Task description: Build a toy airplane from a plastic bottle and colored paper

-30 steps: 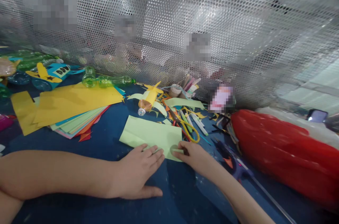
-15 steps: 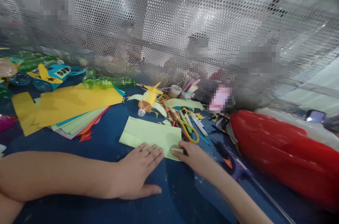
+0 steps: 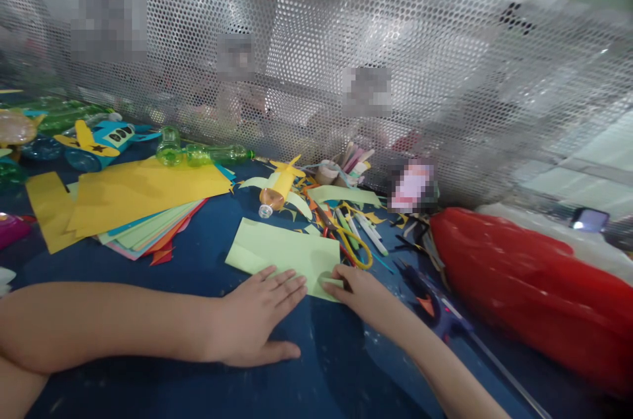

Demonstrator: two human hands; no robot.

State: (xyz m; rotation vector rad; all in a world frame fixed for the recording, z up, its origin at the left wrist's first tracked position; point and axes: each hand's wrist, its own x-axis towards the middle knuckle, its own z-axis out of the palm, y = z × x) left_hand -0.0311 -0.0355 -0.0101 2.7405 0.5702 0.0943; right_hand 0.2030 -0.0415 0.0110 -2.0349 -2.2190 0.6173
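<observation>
A pale green sheet of paper (image 3: 287,245), which looks folded, lies on the blue table in front of me. My left hand (image 3: 264,317) rests flat with spread fingers, its fingertips over the paper's near edge and its thumb on the table. At the paper's near right corner, my right hand (image 3: 353,287) pinches the edge between thumb and fingers. Scissors with yellow handles (image 3: 353,244) lie just beyond that corner. Behind the sheet stands a small yellow plane made from a bottle (image 3: 277,189), with pale green wings.
Coloured paper sheets (image 3: 148,198) are stacked to the left. A blue bottle plane (image 3: 106,140) and green bottles (image 3: 217,154) stand behind them. Markers (image 3: 368,231), a glue gun (image 3: 438,307) and a red plastic bag (image 3: 519,280) are on the right. A perforated metal panel (image 3: 306,30) closes the back.
Hardly anything differs. Both hands keep their places on the pale green paper, and the view has shifted very slightly.
</observation>
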